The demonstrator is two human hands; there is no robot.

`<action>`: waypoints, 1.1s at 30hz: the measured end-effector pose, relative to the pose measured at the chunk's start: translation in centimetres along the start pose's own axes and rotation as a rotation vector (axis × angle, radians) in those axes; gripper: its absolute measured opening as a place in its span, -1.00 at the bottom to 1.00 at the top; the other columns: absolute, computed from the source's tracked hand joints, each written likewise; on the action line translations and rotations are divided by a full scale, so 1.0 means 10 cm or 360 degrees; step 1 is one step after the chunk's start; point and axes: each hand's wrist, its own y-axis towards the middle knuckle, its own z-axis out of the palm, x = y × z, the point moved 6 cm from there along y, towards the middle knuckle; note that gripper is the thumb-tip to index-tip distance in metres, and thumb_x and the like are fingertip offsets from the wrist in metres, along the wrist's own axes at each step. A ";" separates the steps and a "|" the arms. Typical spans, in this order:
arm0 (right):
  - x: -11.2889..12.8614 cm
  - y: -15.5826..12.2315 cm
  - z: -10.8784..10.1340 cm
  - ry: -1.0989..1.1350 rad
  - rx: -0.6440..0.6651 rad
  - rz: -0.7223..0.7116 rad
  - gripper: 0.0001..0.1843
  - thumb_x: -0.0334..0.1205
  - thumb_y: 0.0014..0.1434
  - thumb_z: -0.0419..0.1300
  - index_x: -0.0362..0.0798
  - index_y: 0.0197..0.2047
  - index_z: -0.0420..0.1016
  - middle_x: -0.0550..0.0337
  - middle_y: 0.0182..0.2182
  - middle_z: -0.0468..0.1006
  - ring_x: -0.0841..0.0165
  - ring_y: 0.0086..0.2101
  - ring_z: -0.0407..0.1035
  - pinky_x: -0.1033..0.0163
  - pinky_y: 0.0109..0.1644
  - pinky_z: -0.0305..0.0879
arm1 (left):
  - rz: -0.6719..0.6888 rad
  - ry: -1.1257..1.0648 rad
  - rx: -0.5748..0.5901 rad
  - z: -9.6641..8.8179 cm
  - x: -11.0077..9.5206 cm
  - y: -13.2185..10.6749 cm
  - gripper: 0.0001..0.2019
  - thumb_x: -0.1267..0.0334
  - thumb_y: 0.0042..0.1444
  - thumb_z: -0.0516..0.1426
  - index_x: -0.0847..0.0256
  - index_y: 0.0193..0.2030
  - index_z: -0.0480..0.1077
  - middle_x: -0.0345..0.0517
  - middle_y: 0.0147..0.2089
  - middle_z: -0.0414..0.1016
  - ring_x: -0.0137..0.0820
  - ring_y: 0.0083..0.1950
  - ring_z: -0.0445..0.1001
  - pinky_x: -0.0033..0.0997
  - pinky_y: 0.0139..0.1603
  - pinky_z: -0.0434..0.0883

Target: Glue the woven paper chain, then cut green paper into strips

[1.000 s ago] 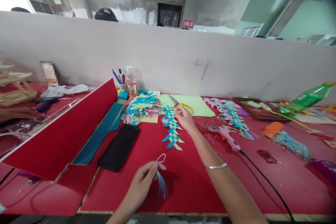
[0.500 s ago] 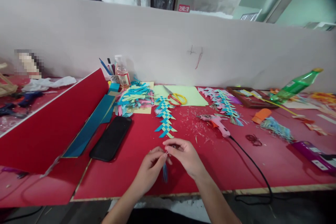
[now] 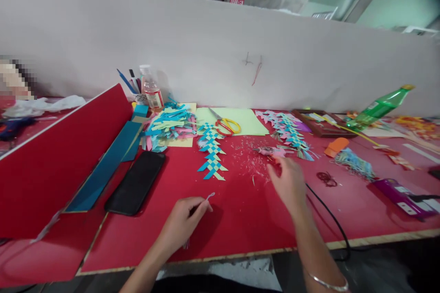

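Left hand (image 3: 184, 219) pinching a tassel (image 3: 211, 195) above the counter (image 3: 247, 219), its loop protruding past the fingertips, presumably so that the loop stays exposed. Right hand (image 3: 290, 183) at the glue gun (image 3: 271, 151), thumb and forefinger parted; whether it grips the handle cannot be told, the palm hiding it. The woven strip (image 3: 212, 153) lies flat between and beyond the hands, probably for easy reach; scissors (image 3: 220, 119) rest on paper (image 3: 256, 121) behind.
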 end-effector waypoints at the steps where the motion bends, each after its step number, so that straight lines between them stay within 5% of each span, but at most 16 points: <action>1: -0.20 0.05 -0.04 -0.0283 -0.0068 0.0087 -0.60 -0.15 0.07 0.04 -0.21 -0.06 0.33 -0.20 -0.17 0.40 0.07 -0.10 0.24 0.02 -0.09 0.17 | 0.0038 0.0025 -0.0014 -0.01 -0.01 -0.01 -0.65 0.15 0.19 -0.11 0.25 -0.42 0.40 -0.18 -0.46 0.43 -0.45 -0.39 0.38 -0.56 -0.36 0.24; 5: -0.80 0.21 0.08 -0.0606 0.0210 0.0218 -0.66 -0.13 0.06 0.04 -0.24 -0.24 0.40 -0.20 -0.32 0.42 0.09 -0.23 0.31 0.09 -0.22 0.19 | 0.0265 0.0232 0.0036 -0.06 -0.18 -0.06 -0.69 0.19 0.20 -0.10 0.24 -0.39 0.39 -0.14 -0.38 0.41 -0.46 -0.33 0.37 -0.54 -0.29 0.27; 9: -0.91 0.34 0.15 -0.0469 0.0305 0.0111 -0.80 -0.24 0.05 0.00 -0.13 -0.34 0.40 0.02 -0.44 0.45 0.27 -0.41 0.35 0.25 -0.35 0.19 | 0.0464 0.0524 0.0110 -0.18 -0.36 -0.05 -0.72 0.26 0.22 -0.12 0.23 -0.33 0.37 -0.10 -0.26 0.40 -0.45 -0.23 0.37 -0.50 -0.19 0.30; 14: -0.71 0.36 0.10 -0.0358 0.0152 0.0165 -0.66 -0.24 0.11 -0.11 -0.20 -0.09 0.28 -0.10 -0.37 0.47 0.19 -0.42 0.38 0.21 -0.45 0.17 | 0.0750 0.1040 0.0146 -0.26 -0.38 0.14 -0.73 0.30 0.21 -0.11 0.23 -0.33 0.39 -0.04 -0.05 0.37 -0.37 -0.09 0.38 -0.38 -0.09 0.33; 20: -0.14 0.18 0.25 0.0084 0.0056 -0.0033 -0.40 0.11 0.07 -0.03 -0.18 0.02 0.20 -0.15 -0.15 0.45 0.10 -0.17 0.36 0.10 -0.24 0.28 | 0.1021 0.1569 0.0250 -0.06 -0.18 0.37 -0.78 0.36 0.16 -0.04 0.32 -0.38 0.41 0.12 0.01 0.36 -0.22 -0.04 0.40 -0.23 -0.08 0.38; 27: 0.12 0.05 0.58 -0.0023 0.0261 -0.0360 -0.40 0.13 0.08 0.00 -0.15 0.05 0.21 -0.13 -0.06 0.39 0.12 -0.11 0.34 0.10 -0.19 0.31 | 0.1188 0.1662 0.0173 0.08 -0.06 0.34 -0.85 0.40 0.13 -0.01 0.32 -0.32 0.38 0.10 0.03 0.37 -0.21 0.03 0.35 -0.27 -0.06 0.37; 33: 0.20 0.00 0.60 -0.0202 0.0306 -0.0547 -0.43 0.08 0.14 -0.05 -0.15 0.08 0.17 -0.12 -0.09 0.39 0.13 -0.13 0.33 0.13 -0.26 0.33 | 0.1161 0.1469 0.0170 0.02 -0.06 0.35 -0.77 0.36 0.19 -0.09 0.29 -0.32 0.37 0.07 0.01 0.39 -0.27 0.02 0.37 -0.25 -0.05 0.35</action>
